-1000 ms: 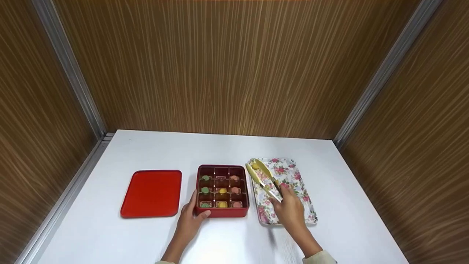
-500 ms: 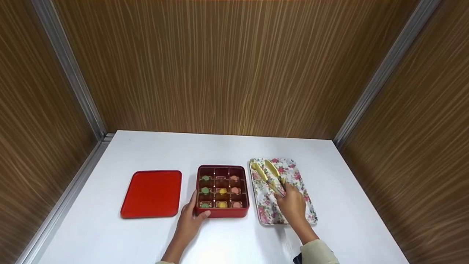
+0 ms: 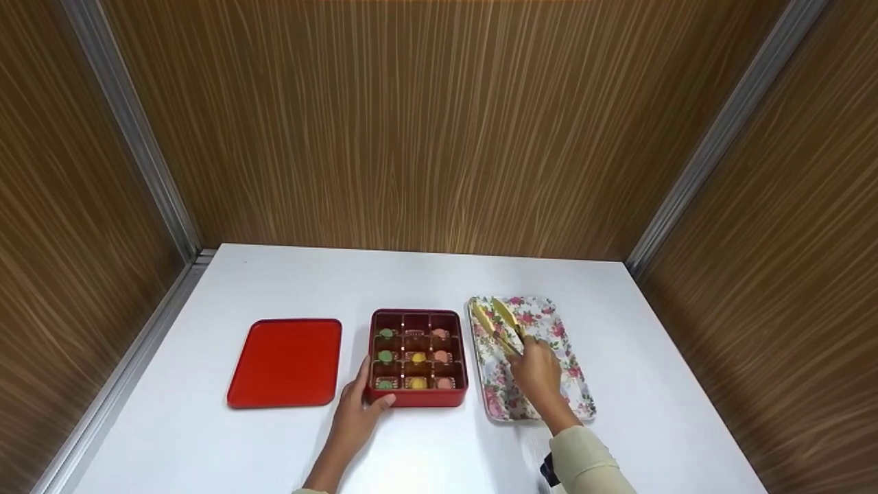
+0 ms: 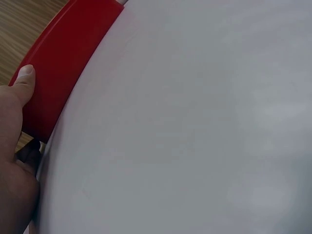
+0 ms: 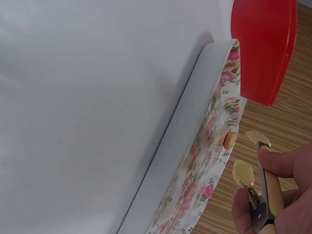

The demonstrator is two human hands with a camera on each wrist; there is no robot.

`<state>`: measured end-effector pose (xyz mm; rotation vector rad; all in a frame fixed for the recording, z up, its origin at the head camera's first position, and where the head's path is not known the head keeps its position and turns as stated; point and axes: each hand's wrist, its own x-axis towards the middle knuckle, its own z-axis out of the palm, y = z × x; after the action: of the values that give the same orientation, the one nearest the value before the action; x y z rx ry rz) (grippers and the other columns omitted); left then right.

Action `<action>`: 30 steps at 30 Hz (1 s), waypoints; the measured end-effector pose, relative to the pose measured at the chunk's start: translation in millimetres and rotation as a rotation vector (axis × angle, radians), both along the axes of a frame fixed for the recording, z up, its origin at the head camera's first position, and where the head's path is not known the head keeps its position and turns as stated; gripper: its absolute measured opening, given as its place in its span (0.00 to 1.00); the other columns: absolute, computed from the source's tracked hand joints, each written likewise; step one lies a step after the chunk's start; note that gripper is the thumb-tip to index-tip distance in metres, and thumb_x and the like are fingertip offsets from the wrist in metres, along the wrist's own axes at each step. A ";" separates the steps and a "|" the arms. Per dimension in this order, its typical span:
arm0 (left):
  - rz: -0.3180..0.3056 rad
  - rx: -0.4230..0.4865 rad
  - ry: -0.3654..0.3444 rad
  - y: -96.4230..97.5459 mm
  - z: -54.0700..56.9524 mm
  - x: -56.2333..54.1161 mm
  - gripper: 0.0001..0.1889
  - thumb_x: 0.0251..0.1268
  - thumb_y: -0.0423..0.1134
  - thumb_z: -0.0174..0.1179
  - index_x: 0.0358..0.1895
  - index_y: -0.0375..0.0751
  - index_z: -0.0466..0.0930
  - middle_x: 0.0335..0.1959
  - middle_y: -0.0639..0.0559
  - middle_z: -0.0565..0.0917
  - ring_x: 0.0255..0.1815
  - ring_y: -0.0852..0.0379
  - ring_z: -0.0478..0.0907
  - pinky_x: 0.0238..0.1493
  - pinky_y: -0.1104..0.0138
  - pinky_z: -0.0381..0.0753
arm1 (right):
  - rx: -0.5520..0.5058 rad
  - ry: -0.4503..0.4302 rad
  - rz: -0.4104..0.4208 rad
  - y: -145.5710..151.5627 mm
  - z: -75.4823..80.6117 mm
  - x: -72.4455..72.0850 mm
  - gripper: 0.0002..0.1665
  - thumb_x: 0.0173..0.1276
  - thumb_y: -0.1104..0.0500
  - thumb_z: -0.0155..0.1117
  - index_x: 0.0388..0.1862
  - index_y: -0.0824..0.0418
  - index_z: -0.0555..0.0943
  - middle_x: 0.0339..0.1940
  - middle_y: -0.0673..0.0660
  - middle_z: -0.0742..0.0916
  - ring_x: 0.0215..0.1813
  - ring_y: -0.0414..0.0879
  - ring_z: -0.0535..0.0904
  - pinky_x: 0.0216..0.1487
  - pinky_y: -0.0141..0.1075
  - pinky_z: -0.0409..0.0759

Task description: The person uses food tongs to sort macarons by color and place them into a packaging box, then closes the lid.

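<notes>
Item: pale yellow plastic tongs, pinched in our right hand, now drawn back with tips parted, their small yellow sweet left on the floral rectangular tray; our left hand still grips the red nine-compartment box.

Left hand grips the red box at its near corner; right hand holds yellow tongs over the floral tray, tips seemingly parted.
</notes>
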<state>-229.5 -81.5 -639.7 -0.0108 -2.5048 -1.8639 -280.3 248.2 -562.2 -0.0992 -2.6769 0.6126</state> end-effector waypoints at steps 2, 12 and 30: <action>0.000 -0.002 0.003 0.2 0.3 0.1 0.51 0.60 0.55 0.69 0.82 0.61 0.47 0.76 0.34 0.62 0.77 0.32 0.57 0.75 0.39 0.59 | 0.003 -0.024 -0.003 -0.4 -2.1 -3.0 0.17 0.60 0.59 0.76 0.41 0.70 0.83 0.33 0.65 0.84 0.35 0.61 0.81 0.37 0.57 0.81; 0.000 0.002 -0.011 1.9 0.8 -0.1 0.51 0.60 0.55 0.69 0.82 0.61 0.47 0.77 0.36 0.61 0.78 0.33 0.56 0.75 0.39 0.59 | 0.053 -0.046 -0.003 -2.7 -7.5 -13.3 0.13 0.59 0.61 0.75 0.34 0.69 0.82 0.29 0.65 0.84 0.31 0.62 0.81 0.33 0.56 0.81; -0.006 0.005 -0.002 0.2 1.1 0.4 0.51 0.60 0.57 0.69 0.82 0.62 0.47 0.77 0.36 0.61 0.78 0.34 0.56 0.74 0.40 0.61 | 0.071 -0.120 -0.055 -4.0 -9.2 -19.9 0.12 0.62 0.59 0.73 0.36 0.68 0.82 0.30 0.66 0.85 0.31 0.62 0.81 0.33 0.55 0.81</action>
<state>-229.1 -81.4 -638.6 -0.0167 -2.5043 -1.8735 -300.1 244.2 -571.4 -0.1952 -2.7982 0.5089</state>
